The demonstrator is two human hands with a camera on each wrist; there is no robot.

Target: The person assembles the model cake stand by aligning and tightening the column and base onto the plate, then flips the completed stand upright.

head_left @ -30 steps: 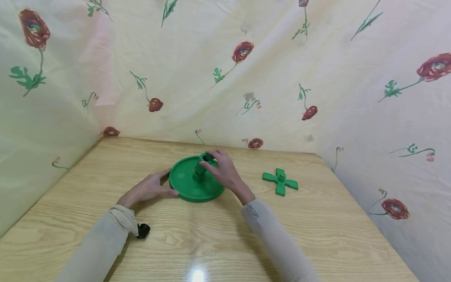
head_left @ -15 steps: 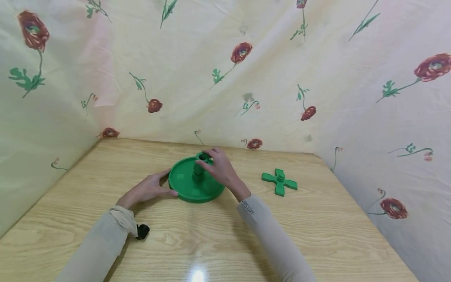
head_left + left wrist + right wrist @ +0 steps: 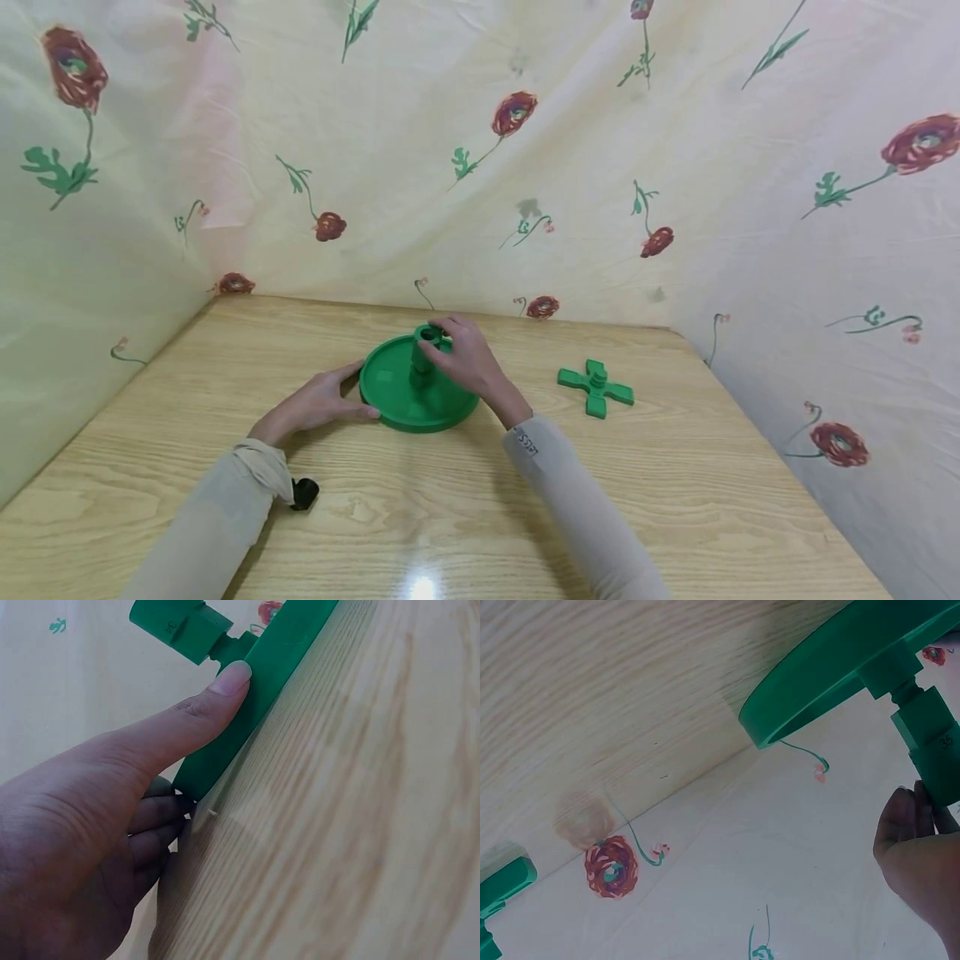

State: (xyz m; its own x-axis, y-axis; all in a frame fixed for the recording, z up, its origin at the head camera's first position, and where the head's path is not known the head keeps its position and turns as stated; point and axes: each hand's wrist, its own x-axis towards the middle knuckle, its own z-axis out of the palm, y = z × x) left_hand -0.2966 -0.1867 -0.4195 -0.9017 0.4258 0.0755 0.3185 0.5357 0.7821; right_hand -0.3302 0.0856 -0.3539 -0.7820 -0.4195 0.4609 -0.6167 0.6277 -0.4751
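Note:
A round, shallow green tray point(image 3: 420, 426) lies on the table with a raised rim. My left hand point(image 3: 315, 402) holds its near left side, thumb point(image 3: 232, 679) on the rim and the other fingers round the edge. Over the tray's middle stands a hollow green tube point(image 3: 420, 358), close to upright. The right hand point(image 3: 471, 364) grips this tube near its top from the right. A narrow neck point(image 3: 906, 691) shows between the tube and a square block point(image 3: 890, 667) on the tray. Part of the tube is hidden behind the right hand.
To the right on the wooden table point(image 3: 690, 467) lies a green cross-shaped piece point(image 3: 597, 387) with a knob at its centre. A small black object point(image 3: 304, 493) sits by the left sleeve. Flower-printed cloth point(image 3: 390, 167) encloses the table's back and sides.
The tube has shifted slightly to the left and stands straighter, and the right hand has moved with it. The left hand and tray have hardly moved.

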